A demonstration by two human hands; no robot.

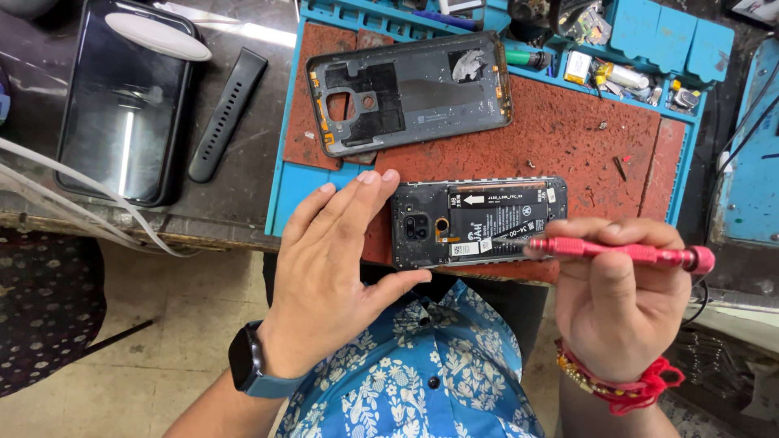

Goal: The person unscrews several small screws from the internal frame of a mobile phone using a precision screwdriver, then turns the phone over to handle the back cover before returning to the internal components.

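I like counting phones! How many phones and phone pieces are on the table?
3: an opened phone between the left hand and right hand, its removed back cover on the mat above, and a dark phone far left. Others may be hidden among the clutter.

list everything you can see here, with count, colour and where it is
opened phone: 1, black, battery exposed, front edge of mat
back cover: 1, dark grey, inside up, on the mat behind the phone
repair mat: 1, rust red with blue trays, on the bench
small parts: several, mixed colours, in the mat's far trays
tablet: 1, black, far left of bench
watch strap: 1, black, beside the tablet
screwdriver: 1, red, tip on the phone
left hand: 1, steadying the phone's left end, dark watch on wrist
right hand: 1, holding the screwdriver, red thread on wrist
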